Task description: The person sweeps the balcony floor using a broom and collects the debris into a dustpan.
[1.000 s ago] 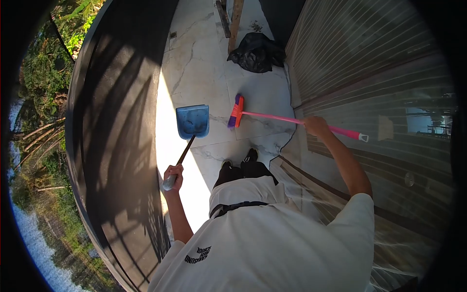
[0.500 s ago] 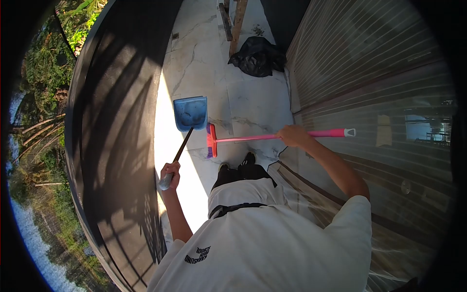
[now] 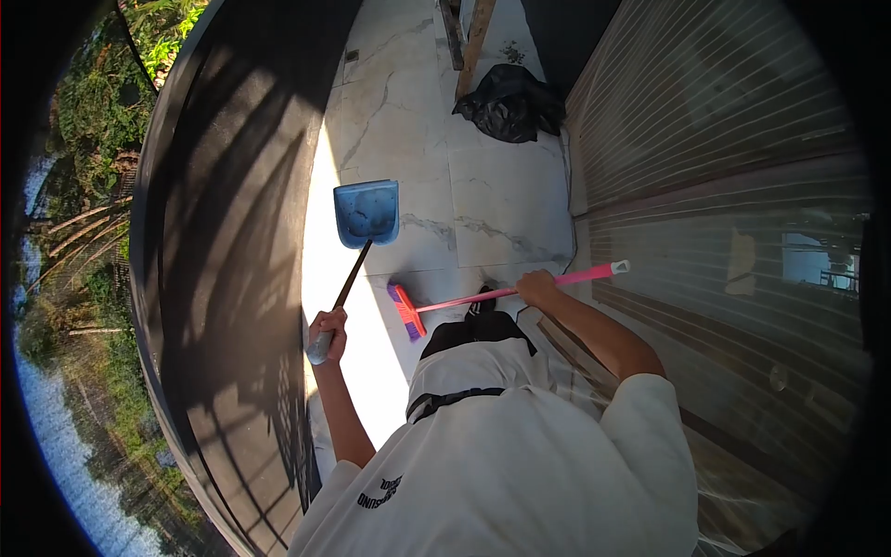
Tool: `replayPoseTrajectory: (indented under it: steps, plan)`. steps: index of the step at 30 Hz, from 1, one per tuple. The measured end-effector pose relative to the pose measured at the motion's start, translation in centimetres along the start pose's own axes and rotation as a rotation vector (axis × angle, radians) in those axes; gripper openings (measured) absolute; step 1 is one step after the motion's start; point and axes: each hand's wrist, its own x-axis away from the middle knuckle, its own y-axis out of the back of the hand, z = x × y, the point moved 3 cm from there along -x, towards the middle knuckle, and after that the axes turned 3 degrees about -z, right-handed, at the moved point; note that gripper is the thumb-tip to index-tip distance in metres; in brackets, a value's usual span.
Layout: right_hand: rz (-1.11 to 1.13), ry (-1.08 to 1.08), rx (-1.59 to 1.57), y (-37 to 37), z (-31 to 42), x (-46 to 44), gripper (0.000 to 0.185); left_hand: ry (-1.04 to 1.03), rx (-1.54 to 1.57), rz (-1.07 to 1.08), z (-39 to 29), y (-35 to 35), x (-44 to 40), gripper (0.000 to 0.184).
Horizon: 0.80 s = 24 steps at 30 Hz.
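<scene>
My left hand (image 3: 329, 334) is wrapped round the grey grip of a long-handled blue dustpan (image 3: 368, 213). The pan lies ahead of my feet on the marbled tile floor, with dark smudges inside it. My right hand (image 3: 535, 288) is closed on the pink handle of a broom (image 3: 406, 311), whose orange head with purple bristles is just left of my feet, nearer to me than the pan. Broom head and dustpan are apart. The broom's handle slants up to the right, its white tip beyond my hand.
A black plastic bag (image 3: 512, 104) lies on the floor ahead, beside wooden posts (image 3: 474, 46). A dark low wall (image 3: 232, 232) runs along the left, with plants beyond it. On the right stand glazed panels behind sheer netting (image 3: 705, 213).
The broom head has moved from right of the dustpan toward me and to the left, close to my feet. My right hand has come left and nearer. The dustpan has barely moved.
</scene>
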Motion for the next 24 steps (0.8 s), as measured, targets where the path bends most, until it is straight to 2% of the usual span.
replayPoseTrajectory:
  steps: [4,8,11,13,15,18,24]
  plan:
    - [-0.019,0.043,0.149,3.4,-6.7,2.6,0.016,-0.052,0.028,-0.026,-0.9,1.5,-0.4,0.010]
    - [-0.046,-0.162,0.124,8.0,-13.0,4.1,0.015,-0.077,0.011,-0.031,-0.8,1.7,-0.5,0.011]
    - [-0.065,-0.239,0.102,10.3,-16.6,5.0,0.015,-0.069,0.019,-0.047,-1.4,2.0,-0.7,0.011]
    - [-0.140,-0.284,0.222,11.2,-18.4,5.5,0.014,-0.038,0.044,-0.059,-1.8,2.1,-0.9,0.011]
    - [-0.158,-0.307,0.236,12.0,-19.1,6.1,0.014,0.048,0.103,-0.014,-2.0,2.0,-1.1,0.007]
    - [-0.202,-0.314,0.235,14.7,-18.1,8.1,0.015,-0.043,0.017,-0.039,-1.4,0.9,-1.5,0.011]
    - [-0.240,-0.281,0.168,17.2,-14.7,10.0,0.017,0.030,0.035,-0.032,-1.6,-1.8,-2.7,0.010]
